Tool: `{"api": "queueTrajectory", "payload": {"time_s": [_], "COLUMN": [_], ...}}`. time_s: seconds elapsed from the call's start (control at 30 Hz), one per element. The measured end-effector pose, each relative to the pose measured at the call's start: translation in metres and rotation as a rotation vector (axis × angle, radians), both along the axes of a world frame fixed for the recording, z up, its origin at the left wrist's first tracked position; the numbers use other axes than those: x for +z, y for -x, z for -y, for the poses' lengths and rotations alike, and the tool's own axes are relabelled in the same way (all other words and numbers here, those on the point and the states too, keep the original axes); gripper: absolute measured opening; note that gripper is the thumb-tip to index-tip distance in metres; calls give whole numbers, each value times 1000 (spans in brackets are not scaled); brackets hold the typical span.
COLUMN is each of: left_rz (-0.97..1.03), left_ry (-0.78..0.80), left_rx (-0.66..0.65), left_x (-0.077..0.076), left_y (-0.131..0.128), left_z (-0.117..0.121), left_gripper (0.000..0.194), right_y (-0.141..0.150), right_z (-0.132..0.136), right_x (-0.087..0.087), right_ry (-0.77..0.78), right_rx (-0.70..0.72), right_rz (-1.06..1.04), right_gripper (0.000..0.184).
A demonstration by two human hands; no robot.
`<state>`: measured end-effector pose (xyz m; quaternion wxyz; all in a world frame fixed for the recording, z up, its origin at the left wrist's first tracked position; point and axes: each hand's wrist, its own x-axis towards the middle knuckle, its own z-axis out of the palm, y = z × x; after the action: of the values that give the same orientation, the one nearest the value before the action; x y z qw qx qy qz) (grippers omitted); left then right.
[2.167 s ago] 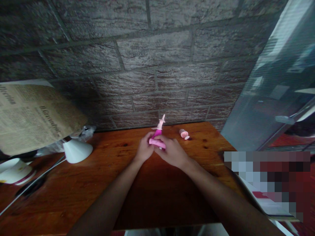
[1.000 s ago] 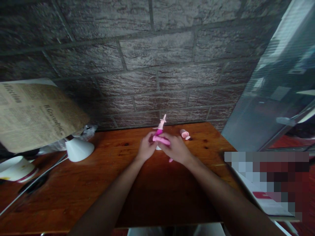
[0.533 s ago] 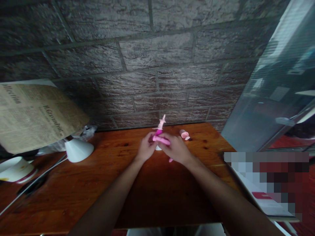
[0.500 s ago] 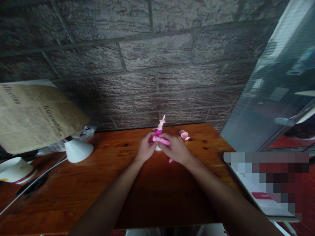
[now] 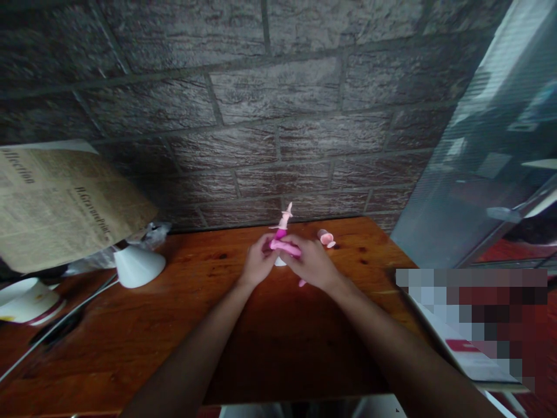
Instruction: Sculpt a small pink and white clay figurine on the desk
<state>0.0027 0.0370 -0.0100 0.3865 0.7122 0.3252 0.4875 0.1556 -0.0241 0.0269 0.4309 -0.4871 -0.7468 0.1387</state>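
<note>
Between my two hands, over the middle of the table, stands a small pink figure (image 5: 281, 234), magenta below with a pale pink pointed top. My left hand (image 5: 256, 262) is closed on its magenta part from the left side. My right hand (image 5: 317, 264) pinches a soft-looking pink strip (image 5: 288, 248), which lies across the front of the figure and touches it. A bit of white (image 5: 279, 262) shows beneath, between the hands. Under my right hand a pink tip (image 5: 301, 283) pokes out; the rest of it is hidden. The fingertips are partly covered.
A small pink cup-like piece (image 5: 325, 237) lies behind my right hand. To the left stand a lamp with a white base (image 5: 138, 268) and newsprint shade (image 5: 65, 203), and a white bowl-like container (image 5: 29, 299). A brick-patterned wall (image 5: 278, 116) rises behind the wooden table (image 5: 204, 261).
</note>
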Motion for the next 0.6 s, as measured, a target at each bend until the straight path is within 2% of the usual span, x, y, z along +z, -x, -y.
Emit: {"api": "queueTrajectory", "payload": {"time_s": [0.6], "left_rz": [9], "left_ry": [28], "left_rx": [-7], "left_x": [-1], "left_y": [0], "left_z": [0], "left_gripper": [29], "right_y": [0], "right_z": [1], "right_x": [1], "right_ry": [-4], "right_rx": [-6], "right_rz": [-4], "right_gripper": [27]}}
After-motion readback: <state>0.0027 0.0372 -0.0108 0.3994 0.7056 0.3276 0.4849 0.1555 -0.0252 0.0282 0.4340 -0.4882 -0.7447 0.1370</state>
